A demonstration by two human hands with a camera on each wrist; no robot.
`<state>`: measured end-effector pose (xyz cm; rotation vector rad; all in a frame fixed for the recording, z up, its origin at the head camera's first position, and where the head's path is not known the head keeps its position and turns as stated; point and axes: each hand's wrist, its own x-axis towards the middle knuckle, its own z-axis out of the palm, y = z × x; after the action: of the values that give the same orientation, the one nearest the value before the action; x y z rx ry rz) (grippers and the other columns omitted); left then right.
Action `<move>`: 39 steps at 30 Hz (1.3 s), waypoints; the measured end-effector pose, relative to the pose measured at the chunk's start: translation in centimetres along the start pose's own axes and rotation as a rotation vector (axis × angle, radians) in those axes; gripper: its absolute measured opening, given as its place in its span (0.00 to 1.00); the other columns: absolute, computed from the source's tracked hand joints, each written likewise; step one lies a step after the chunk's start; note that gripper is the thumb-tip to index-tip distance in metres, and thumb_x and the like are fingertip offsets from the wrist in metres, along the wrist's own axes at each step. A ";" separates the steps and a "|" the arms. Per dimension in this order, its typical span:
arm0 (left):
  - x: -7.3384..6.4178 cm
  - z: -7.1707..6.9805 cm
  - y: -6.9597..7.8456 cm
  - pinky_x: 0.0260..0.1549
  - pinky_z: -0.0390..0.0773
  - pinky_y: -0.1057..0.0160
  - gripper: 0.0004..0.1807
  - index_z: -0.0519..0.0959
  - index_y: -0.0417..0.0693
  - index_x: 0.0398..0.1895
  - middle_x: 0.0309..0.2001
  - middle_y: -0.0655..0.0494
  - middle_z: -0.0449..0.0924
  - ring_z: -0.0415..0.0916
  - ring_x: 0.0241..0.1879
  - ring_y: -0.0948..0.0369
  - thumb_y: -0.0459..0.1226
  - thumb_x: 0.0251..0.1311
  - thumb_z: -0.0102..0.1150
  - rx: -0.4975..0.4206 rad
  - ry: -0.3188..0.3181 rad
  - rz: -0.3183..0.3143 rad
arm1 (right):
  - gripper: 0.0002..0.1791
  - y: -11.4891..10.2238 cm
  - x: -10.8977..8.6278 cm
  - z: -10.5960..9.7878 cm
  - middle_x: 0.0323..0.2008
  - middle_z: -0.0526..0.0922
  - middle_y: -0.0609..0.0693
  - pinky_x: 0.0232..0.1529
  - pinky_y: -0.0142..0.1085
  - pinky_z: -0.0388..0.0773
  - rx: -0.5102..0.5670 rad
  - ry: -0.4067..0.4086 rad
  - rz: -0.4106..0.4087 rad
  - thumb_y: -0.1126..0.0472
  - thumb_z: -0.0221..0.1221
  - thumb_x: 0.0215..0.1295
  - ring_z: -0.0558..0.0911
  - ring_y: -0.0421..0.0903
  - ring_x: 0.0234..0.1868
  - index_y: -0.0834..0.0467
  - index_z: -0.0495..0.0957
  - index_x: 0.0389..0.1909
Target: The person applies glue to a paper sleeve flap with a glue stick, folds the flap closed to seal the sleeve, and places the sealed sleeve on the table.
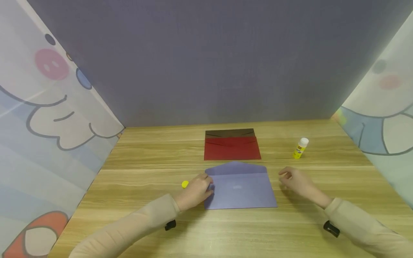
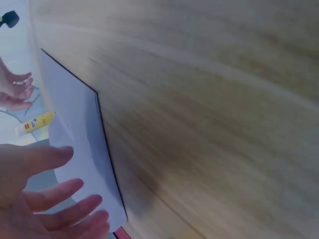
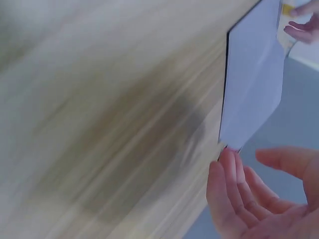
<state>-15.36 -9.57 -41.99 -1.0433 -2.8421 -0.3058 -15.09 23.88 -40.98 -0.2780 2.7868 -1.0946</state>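
Note:
A lavender envelope (image 1: 242, 191) lies on the wooden table with its pointed flap opened out toward the back. At its left edge is my left hand (image 1: 194, 192), fingers and thumb loosely bent and apart over that side. The left wrist view shows this hand (image 2: 35, 194) with nothing between thumb and fingers. My right hand (image 1: 299, 183) hovers just past the envelope's right edge, relaxed and holding nothing; its fingers and thumb stand apart in the right wrist view (image 3: 264, 204). Beside the left hand lies a small yellow cap (image 1: 185, 184).
A capped glue stick (image 1: 300, 148), yellow with a white end, stands at the right rear of the table. Behind the lavender envelope lie a red envelope (image 1: 232, 150) and a dark brown envelope (image 1: 229, 133), overlapping. A grey panel (image 1: 226, 64) rises along the back edge.

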 end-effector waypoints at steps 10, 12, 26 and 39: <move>0.4 1.3 0.1 0.56 0.64 0.55 0.30 0.71 0.31 0.49 0.51 0.37 0.68 0.65 0.54 0.46 0.47 0.50 0.61 0.153 -0.025 0.090 | 0.15 2.7 0.6 -2.4 0.31 0.76 0.67 0.24 0.34 0.74 -0.004 0.223 0.014 0.67 0.49 0.59 0.77 0.55 0.30 0.78 0.70 0.39; 0.5 1.2 0.2 0.57 0.62 0.55 0.34 0.69 0.30 0.52 0.53 0.36 0.65 0.63 0.55 0.45 0.49 0.50 0.60 0.167 -0.059 0.084 | 0.18 3.2 0.8 -2.7 0.32 0.74 0.70 0.22 0.31 0.73 0.033 0.250 0.048 0.66 0.49 0.60 0.76 0.53 0.28 0.80 0.66 0.42; 1.5 1.1 -0.2 0.61 0.53 0.54 0.39 0.58 0.27 0.60 0.62 0.32 0.52 0.50 0.62 0.42 0.49 0.56 0.54 0.055 -0.323 -0.032 | 0.40 4.9 2.8 -4.5 0.51 0.52 0.85 0.46 0.58 0.67 0.234 0.258 0.206 0.58 0.49 0.62 0.60 0.74 0.50 0.81 0.39 0.59; 1.8 0.7 -0.1 0.61 0.53 0.56 0.40 0.57 0.26 0.60 0.63 0.33 0.51 0.49 0.63 0.45 0.50 0.55 0.53 0.027 -0.390 -0.060 | 0.37 5.8 4.6 -4.8 0.56 0.54 0.80 0.52 0.60 0.60 0.307 0.180 0.145 0.57 0.49 0.65 0.58 0.72 0.56 0.79 0.43 0.60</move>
<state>-16.84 -8.41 -42.40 -1.1217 -3.2128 -0.0727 -21.22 30.26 -41.71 0.0592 2.6775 -1.5506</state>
